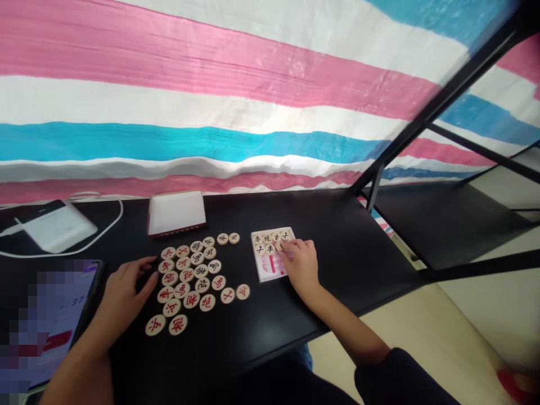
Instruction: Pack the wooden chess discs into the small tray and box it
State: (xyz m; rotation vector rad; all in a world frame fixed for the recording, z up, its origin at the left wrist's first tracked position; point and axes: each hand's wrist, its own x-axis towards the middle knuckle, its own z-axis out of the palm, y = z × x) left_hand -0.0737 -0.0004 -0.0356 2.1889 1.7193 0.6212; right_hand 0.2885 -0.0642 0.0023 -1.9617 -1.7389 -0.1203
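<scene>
Several round wooden chess pieces with red and black characters lie spread on the black table. My left hand rests flat at the left edge of this group, fingers stretched out, holding nothing. A small white box tray to the right holds several pieces in its far end. My right hand lies over the tray's right side, its fingertips pinched on a piece in the tray.
The box's white lid lies behind the pieces. A tablet sits at the front left, a white device with cables at the back left. A striped tarp hangs behind. Black frame bars and another table stand right.
</scene>
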